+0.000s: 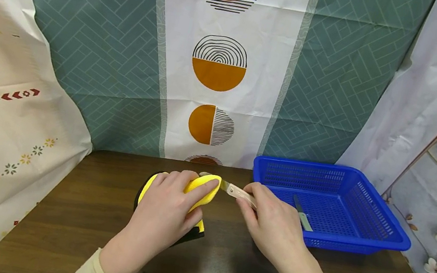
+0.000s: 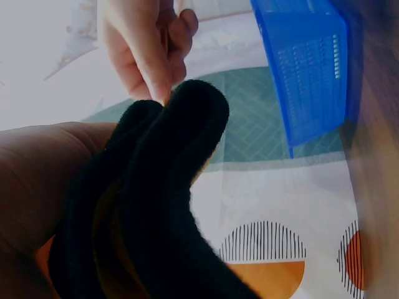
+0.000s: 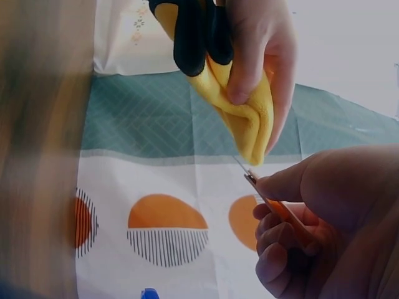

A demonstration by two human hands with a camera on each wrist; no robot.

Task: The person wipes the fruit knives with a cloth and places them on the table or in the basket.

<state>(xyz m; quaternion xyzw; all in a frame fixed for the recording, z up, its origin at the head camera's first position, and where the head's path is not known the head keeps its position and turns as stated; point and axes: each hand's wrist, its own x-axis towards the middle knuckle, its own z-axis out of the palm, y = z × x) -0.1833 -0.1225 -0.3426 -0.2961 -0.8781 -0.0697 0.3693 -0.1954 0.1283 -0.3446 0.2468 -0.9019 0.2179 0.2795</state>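
Observation:
A yellow cloth with black edging (image 1: 210, 196) is folded in my left hand (image 1: 163, 210), whose fingers and thumb pinch it. My right hand (image 1: 278, 222) grips a small knife by its pale handle (image 1: 242, 195). The blade points left, towards the cloth. Part of the blade is hidden by the cloth in the head view, and its tip shows just past the far side. In the right wrist view the knife (image 3: 287, 219) sits below the lower end of the yellow cloth (image 3: 244, 124). Dark edging (image 2: 171, 168) covers much of the left wrist view.
A blue plastic basket (image 1: 357, 243) stands at the right rear of the brown wooden table (image 1: 70, 208). Inside it lies another knife with a pale green handle (image 1: 305, 221). Patterned curtains (image 1: 91, 60) hang behind and at both sides.

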